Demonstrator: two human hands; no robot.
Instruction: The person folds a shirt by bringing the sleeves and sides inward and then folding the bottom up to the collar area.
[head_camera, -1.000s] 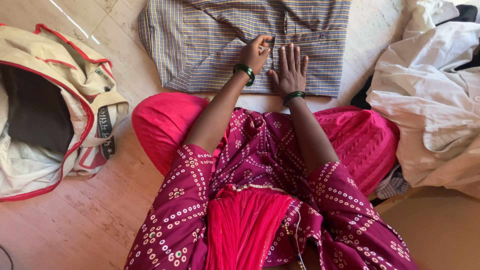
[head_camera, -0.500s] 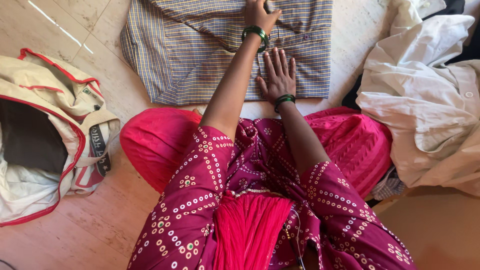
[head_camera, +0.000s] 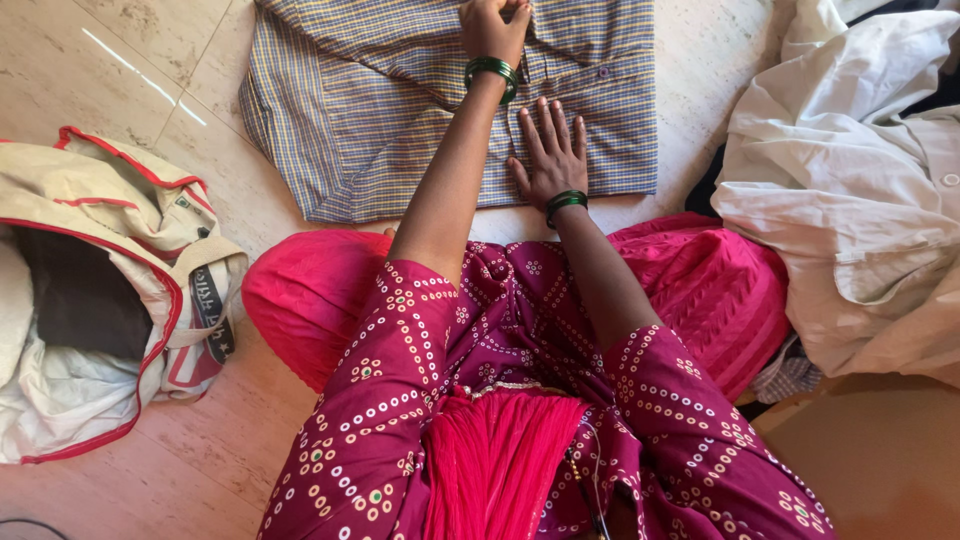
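head view: a person sits on the floor (head_camera: 190, 40) and looks down at both hands
checked shirt (head_camera: 380, 110): it lies flat on the pale tiled floor, far from the person's knees and a little left of the middle; blue, yellow and white small squares; spread out so the hands can smooth it
left hand (head_camera: 492, 25): it reaches far up the middle of the shirt, by the button strip; the fingers are curled together and seem to pinch the cloth there, though the top edge of the picture cuts them, so I cannot be sure; a green bangle (head_camera: 490, 70) sits on the wrist
right hand (head_camera: 548, 150): it lies flat on the near part of the shirt, just right of the left arm; the fingers are straight and a little spread, pressing down; I think this keeps the cloth from sliding; it has a green bangle too
button (head_camera: 603, 72): small and dark, on the shirt, right of the hands
cloth bag (head_camera: 150, 200): on the floor at the left; cream with red edges; open, with dark and white cloth inside; a dark strap with pale marks hangs at its near right side; a small tag sits near its top edge
white clothes (head_camera: 850, 190): a loose heap on the right, near the person's knee, well apart from the bag
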